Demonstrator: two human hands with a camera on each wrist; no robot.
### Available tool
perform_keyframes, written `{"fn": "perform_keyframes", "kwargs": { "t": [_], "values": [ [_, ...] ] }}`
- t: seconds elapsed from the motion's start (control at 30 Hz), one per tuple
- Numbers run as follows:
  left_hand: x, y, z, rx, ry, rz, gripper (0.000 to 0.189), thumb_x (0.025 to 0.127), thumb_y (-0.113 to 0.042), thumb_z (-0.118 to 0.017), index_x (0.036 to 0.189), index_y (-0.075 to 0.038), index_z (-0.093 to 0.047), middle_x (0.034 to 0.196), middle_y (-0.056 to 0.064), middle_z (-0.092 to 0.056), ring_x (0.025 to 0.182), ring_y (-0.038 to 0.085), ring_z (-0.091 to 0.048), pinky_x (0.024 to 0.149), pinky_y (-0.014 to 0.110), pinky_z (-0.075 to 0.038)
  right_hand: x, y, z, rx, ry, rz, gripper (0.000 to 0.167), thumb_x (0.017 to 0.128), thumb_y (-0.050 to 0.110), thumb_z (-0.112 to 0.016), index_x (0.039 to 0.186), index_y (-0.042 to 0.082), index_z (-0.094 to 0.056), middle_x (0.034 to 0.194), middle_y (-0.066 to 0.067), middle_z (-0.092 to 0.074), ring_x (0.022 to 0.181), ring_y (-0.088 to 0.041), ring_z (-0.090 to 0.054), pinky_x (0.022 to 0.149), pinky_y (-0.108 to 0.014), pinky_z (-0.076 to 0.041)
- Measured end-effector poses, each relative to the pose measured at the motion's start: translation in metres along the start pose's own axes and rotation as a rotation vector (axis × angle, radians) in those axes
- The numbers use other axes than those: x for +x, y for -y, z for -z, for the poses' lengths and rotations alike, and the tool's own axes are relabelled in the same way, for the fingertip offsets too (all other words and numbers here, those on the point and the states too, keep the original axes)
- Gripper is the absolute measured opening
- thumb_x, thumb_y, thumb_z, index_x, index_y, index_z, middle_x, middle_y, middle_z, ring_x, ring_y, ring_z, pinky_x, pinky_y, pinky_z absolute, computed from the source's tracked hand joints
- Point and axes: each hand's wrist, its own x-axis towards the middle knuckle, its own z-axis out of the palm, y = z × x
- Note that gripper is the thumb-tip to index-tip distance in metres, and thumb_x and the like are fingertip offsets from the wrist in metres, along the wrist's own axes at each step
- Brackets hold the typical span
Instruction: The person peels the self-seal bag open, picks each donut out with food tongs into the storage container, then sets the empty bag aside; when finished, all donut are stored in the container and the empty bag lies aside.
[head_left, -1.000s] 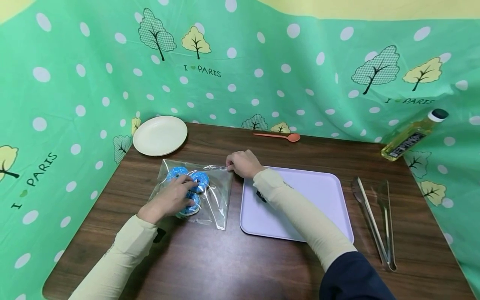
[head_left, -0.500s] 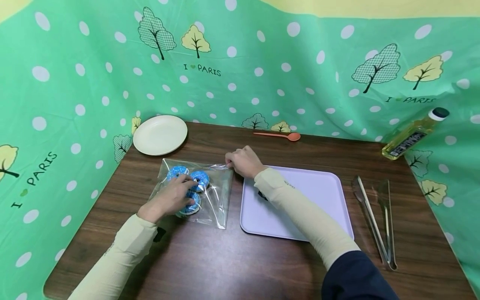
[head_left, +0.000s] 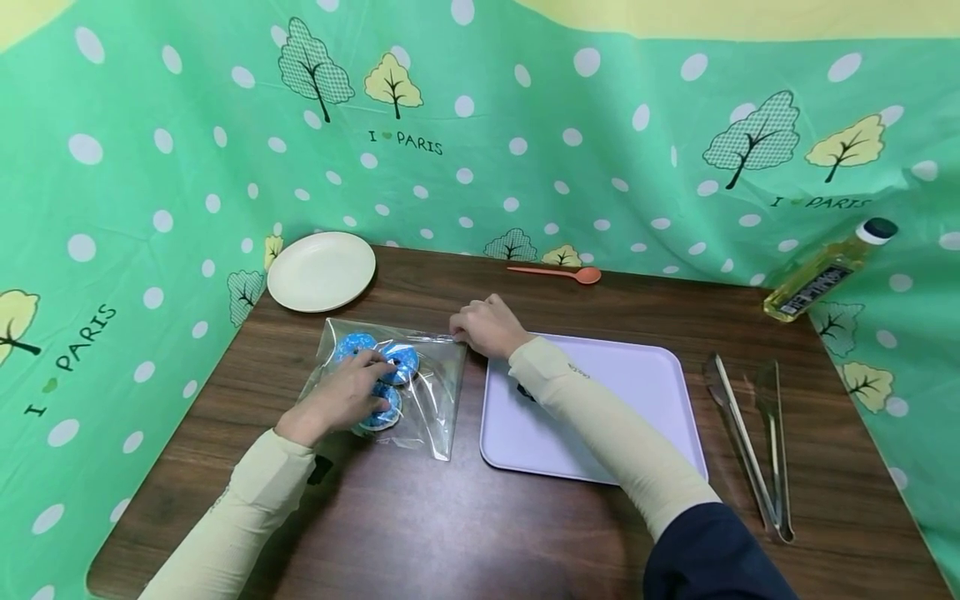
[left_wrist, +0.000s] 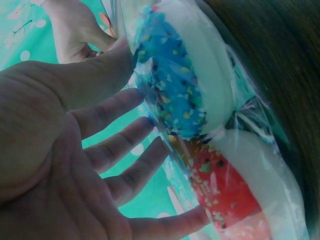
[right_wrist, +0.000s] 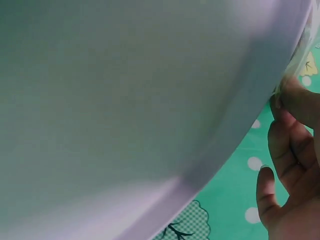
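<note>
Left hand [head_left: 341, 396], fingers spread, is resting on the blue donuts [head_left: 400, 364] inside the clear bag [head_left: 435, 417], probably steadying it. Right hand [head_left: 487, 327], apart from the left, is pinching the bag's far right corner, likely holding the film flat. Bag is lying left of the lavender tray [head_left: 637, 375]. Left wrist cam is showing a red-iced donut [left_wrist: 225, 185] the head view isn't; right wrist cam is showing the thumb-and-finger pinch close up.
</note>
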Motion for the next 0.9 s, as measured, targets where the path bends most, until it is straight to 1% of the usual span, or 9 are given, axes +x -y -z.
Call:
{"fn": "perform_keyframes", "kwargs": {
  "t": [0.1, 0.17, 0.4, 0.57, 0.73, 0.9],
  "values": [
    [-0.001, 0.000, 0.000, -0.007, 0.000, 0.003, 0.052, 0.090, -0.014, -0.077, 0.135, 0.005, -0.059, 0.133, 0.022, -0.052, 0.118, 0.042, -0.051, 0.098, 0.055, -0.045, 0.001, 0.000, -0.001, -0.045, -0.010, 0.004, 0.009, 0.094, 0.032, -0.072, 0.092, 0.023, -0.074, 0.092, 0.009, -0.072, 0.087, -0.014, -0.063, 0.079, -0.038, -0.042],
    [-0.001, -0.001, 0.000, -0.010, -0.004, 0.001, 0.052, 0.090, -0.014, -0.077, 0.135, 0.005, -0.059, 0.132, 0.023, -0.052, 0.118, 0.043, -0.050, 0.097, 0.055, -0.046, 0.001, 0.001, 0.000, -0.066, -0.001, -0.006, 0.011, 0.094, 0.033, -0.072, 0.092, 0.023, -0.075, 0.091, 0.009, -0.072, 0.086, -0.014, -0.063, 0.079, -0.038, -0.042],
    [0.001, 0.000, -0.001, -0.008, -0.005, 0.008, 0.051, 0.091, -0.015, -0.076, 0.135, 0.004, -0.060, 0.132, 0.023, -0.052, 0.118, 0.042, -0.050, 0.097, 0.055, -0.045, 0.002, 0.006, 0.004, -0.091, 0.094, -0.118, 0.014, 0.094, 0.038, -0.071, 0.091, 0.025, -0.077, 0.091, 0.009, -0.073, 0.087, -0.015, -0.064, 0.081, -0.042, -0.044],
    [0.000, -0.001, 0.000, -0.004, 0.002, 0.010, 0.051, 0.092, -0.015, -0.076, 0.135, 0.004, -0.059, 0.134, 0.023, -0.052, 0.119, 0.043, -0.050, 0.098, 0.055, -0.045, 0.001, 0.009, 0.008, -0.128, 0.144, -0.159, 0.019, 0.095, 0.042, -0.070, 0.093, 0.025, -0.079, 0.093, 0.008, -0.071, 0.087, -0.017, -0.064, 0.081, -0.043, -0.045],
    [0.001, -0.001, 0.001, -0.005, 0.005, 0.014, 0.052, 0.091, -0.015, -0.076, 0.135, 0.005, -0.059, 0.134, 0.023, -0.052, 0.119, 0.043, -0.051, 0.098, 0.055, -0.045, 0.000, 0.014, 0.012, -0.128, 0.195, -0.206, 0.024, 0.096, 0.043, -0.068, 0.089, 0.022, -0.077, 0.092, 0.004, -0.069, 0.086, -0.021, -0.062, 0.083, -0.047, -0.044],
    [0.001, -0.001, 0.001, -0.009, 0.015, 0.020, 0.051, 0.092, -0.015, -0.076, 0.136, 0.005, -0.059, 0.135, 0.023, -0.051, 0.120, 0.044, -0.050, 0.098, 0.055, -0.045, -0.002, 0.017, 0.015, -0.107, 0.219, -0.241, 0.020, 0.096, 0.042, -0.069, 0.094, 0.024, -0.078, 0.097, 0.006, -0.071, 0.090, -0.020, -0.062, 0.085, -0.046, -0.043]
  ]
}}
